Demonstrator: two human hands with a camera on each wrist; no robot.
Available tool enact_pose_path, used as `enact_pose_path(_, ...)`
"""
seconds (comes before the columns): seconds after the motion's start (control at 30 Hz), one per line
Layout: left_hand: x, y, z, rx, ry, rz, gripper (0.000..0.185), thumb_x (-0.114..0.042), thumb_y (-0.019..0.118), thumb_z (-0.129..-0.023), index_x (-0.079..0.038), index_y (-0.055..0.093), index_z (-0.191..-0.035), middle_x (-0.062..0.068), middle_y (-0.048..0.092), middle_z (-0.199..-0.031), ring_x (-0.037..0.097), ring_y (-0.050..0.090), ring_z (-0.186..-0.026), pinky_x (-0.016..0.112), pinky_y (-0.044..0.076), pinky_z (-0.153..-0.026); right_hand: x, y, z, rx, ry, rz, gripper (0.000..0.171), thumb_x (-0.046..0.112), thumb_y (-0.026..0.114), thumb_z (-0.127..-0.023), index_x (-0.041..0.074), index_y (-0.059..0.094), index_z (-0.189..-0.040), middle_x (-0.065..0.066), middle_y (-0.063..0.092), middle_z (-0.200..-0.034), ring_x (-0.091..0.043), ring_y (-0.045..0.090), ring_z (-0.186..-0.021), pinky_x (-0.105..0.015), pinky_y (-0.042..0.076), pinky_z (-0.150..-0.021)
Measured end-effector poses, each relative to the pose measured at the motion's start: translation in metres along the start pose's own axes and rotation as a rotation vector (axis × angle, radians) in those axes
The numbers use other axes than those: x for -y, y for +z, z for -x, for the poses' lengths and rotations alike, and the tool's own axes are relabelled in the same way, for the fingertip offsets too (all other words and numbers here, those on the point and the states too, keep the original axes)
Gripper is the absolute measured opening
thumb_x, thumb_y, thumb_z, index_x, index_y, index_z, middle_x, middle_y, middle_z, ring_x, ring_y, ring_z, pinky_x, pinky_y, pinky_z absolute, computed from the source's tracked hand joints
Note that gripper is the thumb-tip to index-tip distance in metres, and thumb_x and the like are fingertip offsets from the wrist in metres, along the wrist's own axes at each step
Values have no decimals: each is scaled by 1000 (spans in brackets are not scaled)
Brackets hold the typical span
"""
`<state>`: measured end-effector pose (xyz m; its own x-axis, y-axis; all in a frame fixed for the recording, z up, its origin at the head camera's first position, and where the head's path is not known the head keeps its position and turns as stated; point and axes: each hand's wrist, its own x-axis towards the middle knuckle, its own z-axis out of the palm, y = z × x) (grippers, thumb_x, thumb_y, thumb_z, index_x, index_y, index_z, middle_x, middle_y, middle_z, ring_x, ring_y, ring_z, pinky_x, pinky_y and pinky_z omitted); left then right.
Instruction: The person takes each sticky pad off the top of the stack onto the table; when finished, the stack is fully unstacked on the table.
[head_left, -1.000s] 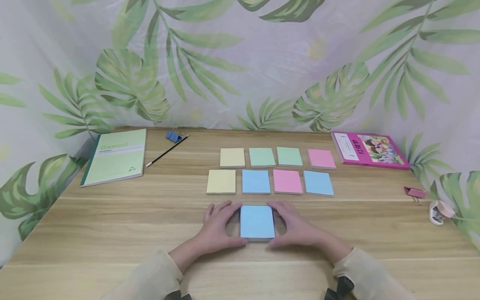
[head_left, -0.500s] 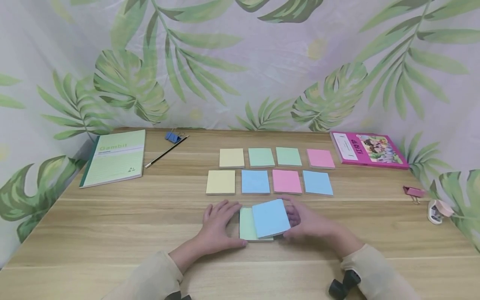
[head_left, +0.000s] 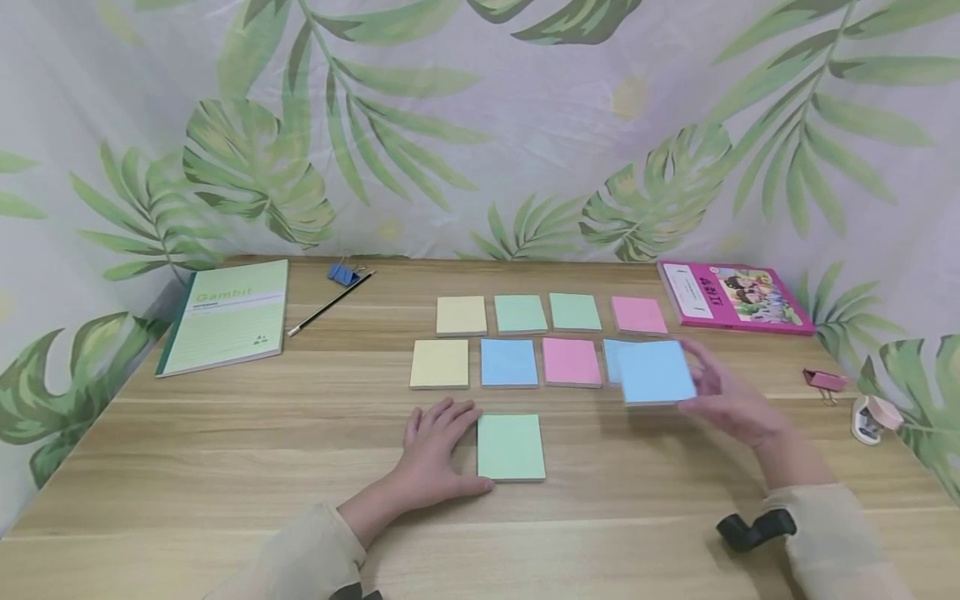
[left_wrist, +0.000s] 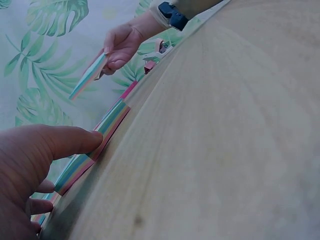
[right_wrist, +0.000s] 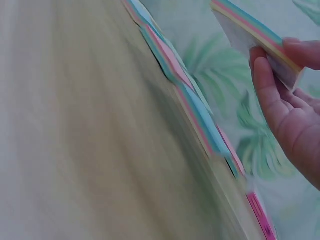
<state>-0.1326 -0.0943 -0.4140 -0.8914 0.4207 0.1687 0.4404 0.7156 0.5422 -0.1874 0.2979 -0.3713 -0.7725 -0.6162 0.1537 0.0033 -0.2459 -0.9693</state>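
My right hand (head_left: 731,400) pinches a blue sticky-note pad (head_left: 655,372) by its right edge, lifted over the blue pad at the right end of the near row, far and right of my left hand (head_left: 435,442), which rests flat against the green pad (head_left: 511,447).

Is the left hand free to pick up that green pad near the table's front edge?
Probably yes: the left hand rests beside the green pad, fingers touching its edge, holding nothing, and nothing lies on top.
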Motion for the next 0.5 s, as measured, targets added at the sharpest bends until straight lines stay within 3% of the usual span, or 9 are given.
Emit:
enact_pose_path(0.17, 0, 0, -1, 0, -2, 0, 85, -47, 71, -59, -9, 41, -128, 6, 34, -132, 28, 17, -123, 53, -2, -96, 8, -42, 20, -23, 19, -82, 74, -22, 30, -80, 24, 15, -136, -8, 43, -118, -17, 48, -102, -27, 43, -83)
enact_pose_path(0.3, 0, 0, -1, -4, 0, 0, 85, -47, 72, -59, -9, 41, -128, 6, 35, -132, 28, 17, -123, 53, -2, -96, 9, -67, 31, -86, 71, -92, 77, -20, 31, -81, 26, 7, -138, -4, 37, -118, -16, 48, -101, -27, 42, -83)
enact_pose_path(0.37, 0, 0, -1, -6, 1, -3, 85, -47, 72, -59, -8, 41, -127, 7, 35, -131, 29, 17, -123, 53, -1, -96, 8, -76, 34, -130, 116, -78, 79, -18, 34, -82, 25, -1, -139, -5, 30, -120, -15, 47, -102, -27, 42, -84)
enact_pose_path(0.5, 0, 0, 0, -8, -2, -3, 84, -47, 72, -59, -8, 41, -127, 7, 35, -131, 29, 17, -123, 54, -2, -96, 4, -87, 35, -199, 207, -32, 85, -16, 40, -81, 24, -8, -138, -22, 2, -129, -12, 45, -103, -26, 41, -84)
